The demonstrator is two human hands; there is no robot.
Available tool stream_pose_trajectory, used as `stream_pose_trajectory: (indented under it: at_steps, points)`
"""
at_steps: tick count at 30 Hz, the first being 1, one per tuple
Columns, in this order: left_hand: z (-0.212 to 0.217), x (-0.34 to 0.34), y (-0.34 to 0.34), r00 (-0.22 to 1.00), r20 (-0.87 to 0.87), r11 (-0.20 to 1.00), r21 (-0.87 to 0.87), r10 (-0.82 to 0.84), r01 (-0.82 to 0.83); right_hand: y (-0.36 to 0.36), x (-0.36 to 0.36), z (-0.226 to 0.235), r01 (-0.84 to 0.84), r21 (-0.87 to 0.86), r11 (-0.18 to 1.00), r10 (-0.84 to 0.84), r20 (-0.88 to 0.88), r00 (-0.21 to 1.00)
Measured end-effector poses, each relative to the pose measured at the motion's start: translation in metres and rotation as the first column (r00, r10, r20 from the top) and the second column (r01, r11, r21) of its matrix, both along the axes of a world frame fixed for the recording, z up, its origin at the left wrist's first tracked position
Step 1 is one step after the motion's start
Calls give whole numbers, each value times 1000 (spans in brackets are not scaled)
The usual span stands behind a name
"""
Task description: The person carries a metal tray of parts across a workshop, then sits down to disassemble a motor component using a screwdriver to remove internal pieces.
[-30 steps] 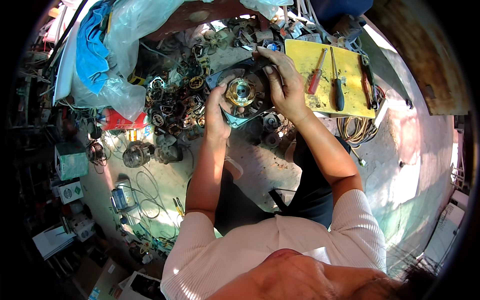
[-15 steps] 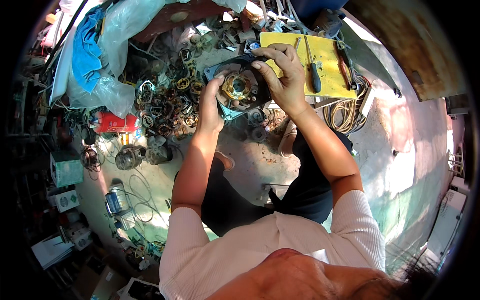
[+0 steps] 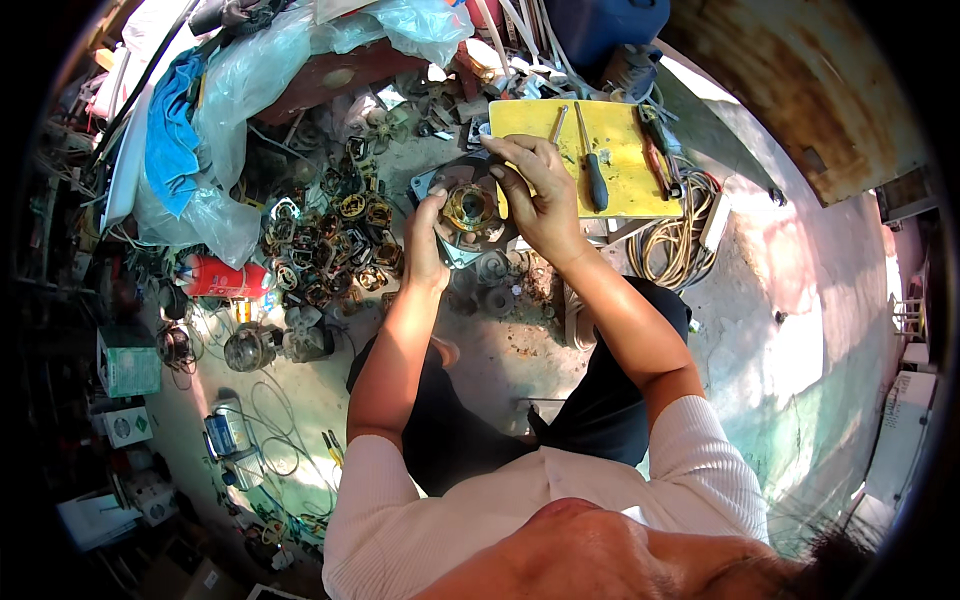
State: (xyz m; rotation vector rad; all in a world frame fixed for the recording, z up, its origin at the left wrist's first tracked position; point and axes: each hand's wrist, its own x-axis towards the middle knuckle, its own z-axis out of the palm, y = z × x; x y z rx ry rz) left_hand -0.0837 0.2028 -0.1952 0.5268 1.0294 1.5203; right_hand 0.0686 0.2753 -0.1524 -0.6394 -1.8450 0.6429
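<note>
Since the earlier frame, the right hand (image 3: 540, 190) has shifted inward, its thumb and fingertips now nearer the core of a square-cornered, dark-and-silver metal unit with a round gold-coloured core (image 3: 470, 207). Nearest is the wearer's pale ribbed short-sleeved top (image 3: 470, 475), then black trousers (image 3: 620, 350). Beyond these, the unit is raised between both hands, above the concrete floor (image 3: 735, 320). Left hand (image 3: 425, 250): grasping the unit's left side, thumb on the near face. Right hand: fingers bent, thumb apart; whether it grips anything cannot be told. To the left, a heap of dark and copper-coloured motor parts (image 3: 350, 220) covers the floor. Beyond the right hand, a stained yellow board (image 3: 625, 195) bears a black-handled screwdriver (image 3: 597, 182). Farthest, a dark-blue plastic container (image 3: 610, 25) stands at the upper edge.
</note>
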Motion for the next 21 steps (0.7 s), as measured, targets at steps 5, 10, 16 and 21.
stream_pose_trajectory:
  at_steps: [5, 10, 16, 21]
  points:
    - [4, 8, 20, 997, 67, 999, 11, 49, -49, 17, 2, -5, 29, 70, 997, -25, -62, 998]
    - [1, 25, 38, 994, 106, 1000, -3, 24, -24, 33, 11, -7, 148, 95, 984, -134, -140, 981]
    - [-3, 32, 50, 999, 29, 1000, -4, 18, -18, 37, 25, -10, 175, 34, 984, -173, -63, 983]
    - [-4, 34, 53, 999, -32, 1000, 5, 4, -4, 44, 34, -19, 143, -39, 989, -147, -109, 983]
